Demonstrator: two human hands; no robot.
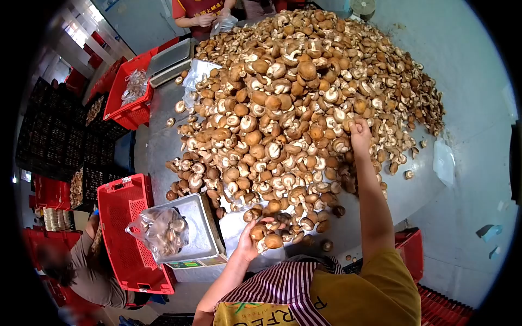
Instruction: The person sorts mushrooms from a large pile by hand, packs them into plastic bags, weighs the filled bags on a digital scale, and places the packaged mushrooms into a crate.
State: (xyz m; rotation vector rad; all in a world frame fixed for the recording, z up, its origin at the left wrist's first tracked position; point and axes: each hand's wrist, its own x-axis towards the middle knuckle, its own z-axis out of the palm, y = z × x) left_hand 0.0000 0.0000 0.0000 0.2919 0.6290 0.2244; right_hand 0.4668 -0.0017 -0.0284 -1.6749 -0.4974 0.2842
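Observation:
A large heap of brown-capped shiitake mushrooms [283,146] covers the metal table [413,190]. Near the table's front edge, my left hand [248,245] is palm up with several mushrooms [273,240] cradled in its curled fingers. My right hand [360,138] reaches over the right side of the heap, its fingertips closed around a mushroom [348,125]. Left of my left hand, a clear plastic bag [163,231] with mushrooms inside rests on the weighing scale [200,217].
A red crate [117,239] stands left of the scale. Farther back are a second scale [171,58] and a red crate with plastic bags [135,89]. Across the table, a co-worker [201,16] handles a bag. Another person [95,266] is at lower left, near stacked dark crates [54,130].

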